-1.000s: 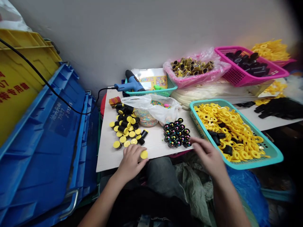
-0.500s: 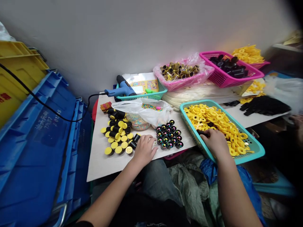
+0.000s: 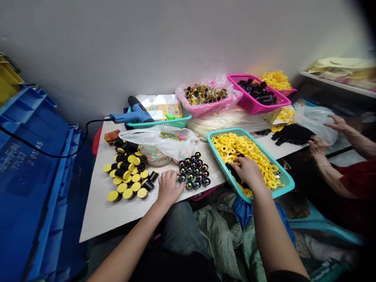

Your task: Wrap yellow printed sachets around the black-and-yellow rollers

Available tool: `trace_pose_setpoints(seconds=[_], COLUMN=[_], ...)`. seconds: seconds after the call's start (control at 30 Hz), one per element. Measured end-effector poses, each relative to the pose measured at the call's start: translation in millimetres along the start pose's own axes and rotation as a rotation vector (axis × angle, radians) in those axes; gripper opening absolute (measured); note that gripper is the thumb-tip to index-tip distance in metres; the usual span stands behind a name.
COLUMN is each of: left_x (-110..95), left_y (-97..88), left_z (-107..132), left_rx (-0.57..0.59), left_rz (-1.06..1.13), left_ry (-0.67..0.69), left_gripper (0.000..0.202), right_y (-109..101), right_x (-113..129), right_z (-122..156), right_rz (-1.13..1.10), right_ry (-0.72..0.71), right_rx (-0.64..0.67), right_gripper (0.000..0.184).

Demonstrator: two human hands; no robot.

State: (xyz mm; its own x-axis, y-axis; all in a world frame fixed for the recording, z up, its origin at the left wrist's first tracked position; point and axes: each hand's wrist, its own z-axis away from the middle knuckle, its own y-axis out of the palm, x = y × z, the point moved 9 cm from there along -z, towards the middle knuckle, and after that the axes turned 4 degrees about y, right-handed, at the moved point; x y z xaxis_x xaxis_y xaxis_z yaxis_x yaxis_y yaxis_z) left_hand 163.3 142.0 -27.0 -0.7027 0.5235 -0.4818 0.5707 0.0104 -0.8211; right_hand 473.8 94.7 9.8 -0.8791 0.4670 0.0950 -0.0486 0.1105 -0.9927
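My left hand rests on the table with curved fingers apart. Its index finger and thumb touch the edge of a cluster of small black cups, which hold coloured beads. Left of this hand lie black cylinders with yellow ends, some upright, some on their sides. My right hand reaches into a teal basket of yellow plastic rings. Its thumb and index finger are apart, beside black pieces at the basket's left side; the other fingertips are hidden.
A clear tub of beads under a plastic bag stands behind the cups. Behind it, a blue heat gun lies on a teal basket. Pink baskets line the wall. At right are another person's hands. Blue crates stand left.
The view has turned right, bringing another person's hands into sight. My left hand has come up against the black cups. My right hand's thumb and index finger have spread in the basket.
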Motion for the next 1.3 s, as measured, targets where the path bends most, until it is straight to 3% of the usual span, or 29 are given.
trace_pose_setpoints(seconds=[0.13, 0.23, 0.47, 0.53, 0.6, 0.67, 0.8, 0.87, 1.03, 1.13, 1.3], left_x=[5.8, 16.2, 33.0, 32.9, 30.3, 24.4, 8.4, 4.4, 2.6, 1.9, -6.2], left_y=[-27.5, -53.7, -83.0, -85.6, -85.2, -82.6, -78.6, -80.9, -91.0, -95.9, -104.1], left_z=[10.4, 27.0, 69.8, 77.2, 81.5, 83.4, 83.4, 83.0, 83.5, 84.3, 81.8], left_rx=[-0.088, -0.161, -0.084, -0.058, -0.031, 0.0, 0.064, 0.065, 0.053, 0.053, 0.018], left_rz=[0.054, 0.247, 0.64, 0.705, 0.774, 0.875, 1.048, 1.046, 0.983, 0.918, 0.776], left_ry=[-0.04, -0.057, -0.101, -0.114, -0.115, -0.101, -0.073, -0.078, -0.055, -0.024, 0.057], left_gripper=[0.021, 0.026, 0.026, 0.025, 0.024, 0.024, 0.028, 0.029, 0.029, 0.027, 0.027], right_y=[6.8, 10.3, -1.1, -16.7, -27.5, -24.6, -13.4, -9.5, 8.5, 15.1, 11.6], right_x=[35.2, 41.8, 24.2, 20.0, 26.3, 61.2, 181.6, 217.9, 241.7, 242.0, 238.7], right_z=[-21.1, -31.5, -31.8, -21.2, 0.3, 30.0, 109.7, 139.7, 159.9, 159.7, 158.4], right_rz=[0.049, 0.063, 0.019, -0.158, -0.549, -0.949, -1.202, -1.316, -1.339, -1.432, -1.557], right_ry=[-0.246, -0.277, -0.177, -0.049, 0.077, 0.07, -0.275, -0.343, -0.318, -0.254, -0.179], right_rx=[0.054, 0.077, 0.033, -0.062, -0.112, 0.013, 0.534, 0.67, 0.709, 0.75, 0.697], right_gripper=[0.034, 0.032, 0.012, 0.013, 0.017, 0.025, 0.032, 0.028, 0.023, 0.025, 0.027])
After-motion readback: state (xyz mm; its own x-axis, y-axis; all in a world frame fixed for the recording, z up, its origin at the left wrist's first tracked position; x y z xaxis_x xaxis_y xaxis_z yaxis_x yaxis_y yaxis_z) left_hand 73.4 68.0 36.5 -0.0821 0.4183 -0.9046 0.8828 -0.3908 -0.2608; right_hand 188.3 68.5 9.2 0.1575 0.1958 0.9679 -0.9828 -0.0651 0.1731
